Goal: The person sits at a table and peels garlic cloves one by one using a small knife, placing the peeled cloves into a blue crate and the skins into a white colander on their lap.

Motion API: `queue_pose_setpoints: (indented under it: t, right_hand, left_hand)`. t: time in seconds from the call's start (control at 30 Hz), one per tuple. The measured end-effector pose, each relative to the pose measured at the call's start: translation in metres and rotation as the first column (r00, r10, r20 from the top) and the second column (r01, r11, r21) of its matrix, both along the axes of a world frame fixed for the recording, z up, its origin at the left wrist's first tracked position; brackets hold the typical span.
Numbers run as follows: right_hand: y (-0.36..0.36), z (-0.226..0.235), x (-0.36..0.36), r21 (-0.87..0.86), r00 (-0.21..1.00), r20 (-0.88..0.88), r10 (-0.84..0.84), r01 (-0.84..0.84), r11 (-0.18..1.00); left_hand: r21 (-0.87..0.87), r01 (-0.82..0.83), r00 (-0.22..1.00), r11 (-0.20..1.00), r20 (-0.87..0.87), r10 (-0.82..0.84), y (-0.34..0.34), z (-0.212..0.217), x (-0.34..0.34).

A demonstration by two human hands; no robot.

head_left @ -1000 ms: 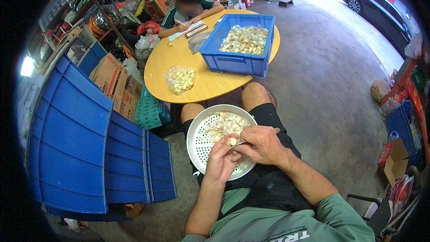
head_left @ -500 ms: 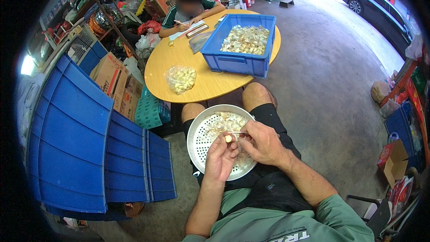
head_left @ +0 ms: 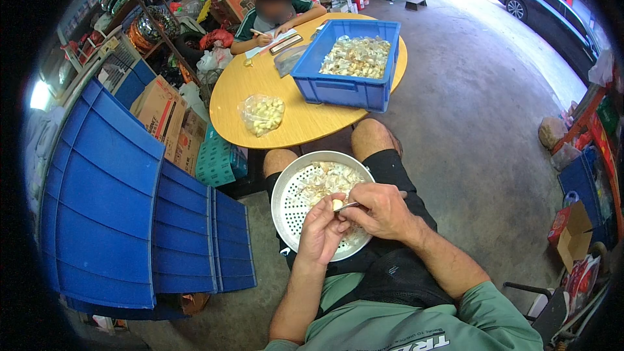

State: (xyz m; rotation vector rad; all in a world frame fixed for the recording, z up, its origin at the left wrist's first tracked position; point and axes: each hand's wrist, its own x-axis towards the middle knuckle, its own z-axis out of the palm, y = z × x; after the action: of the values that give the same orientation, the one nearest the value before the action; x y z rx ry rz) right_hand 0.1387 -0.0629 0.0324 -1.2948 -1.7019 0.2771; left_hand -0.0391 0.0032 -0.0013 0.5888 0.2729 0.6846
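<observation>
My left hand (head_left: 320, 229) pinches a pale garlic clove (head_left: 337, 204) between thumb and fingertips. Closed around a small knife, my right hand (head_left: 385, 210) has the thin blade (head_left: 349, 205) against the clove; its handle is mostly hidden by the fingers. Both hands are above a round metal pan with a perforated bottom (head_left: 284, 221), which rests on my lap. Papery garlic skins (head_left: 331, 177) lie in that pan, mostly at its far and right side.
Ahead, a round wooden table (head_left: 229, 116) bears a clear bag of peeled cloves (head_left: 263, 116) and a blue crate (head_left: 338, 89) of unpeeled garlic. Across it, a person (head_left: 276, 16) writes on paper. Blue panels (head_left: 107, 195) stand at left; an open carton (head_left: 573, 234) lies at right.
My right hand has shifted slightly, and the blade has turned from nearly level to slanting down against the clove. The left hand's clove has moved slightly right.
</observation>
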Motion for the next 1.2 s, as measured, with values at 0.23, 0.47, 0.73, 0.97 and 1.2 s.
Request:
queue_pose_setpoints:
  t: [0.23, 0.47, 0.73, 0.97, 1.2]
  right_hand:
    - [0.001, -0.003, 0.0, 0.014, 0.992, -0.084, -0.096, 0.098, 0.995]
    - [-0.001, 0.003, -0.006, 0.007, 0.992, -0.118, -0.043, 0.044, 0.999]
    - [0.001, -0.003, -0.005, 0.039, 0.992, -0.124, -0.022, 0.027, 0.999]
    - [0.003, -0.006, -0.004, 0.044, 0.985, -0.169, -0.022, 0.03, 0.999]
    - [-0.001, 0.005, -0.004, -0.008, 0.997, -0.015, -0.076, 0.076, 0.997]
  left_hand:
    - [-0.079, -0.08, 0.996, 0.994, 0.037, 0.083, 0.001, -0.003, 0.001]
    - [0.219, -0.27, 0.931, 0.938, -0.19, 0.312, -0.008, 0.004, 0.012]
    - [0.358, -0.258, 0.929, 0.898, -0.164, 0.332, -0.014, 0.009, 0.012]
    - [0.408, -0.271, 0.926, 0.872, -0.138, 0.352, -0.014, 0.003, 0.011]
    - [0.465, -0.29, 0.898, 0.836, -0.169, 0.406, -0.012, 0.002, 0.01]
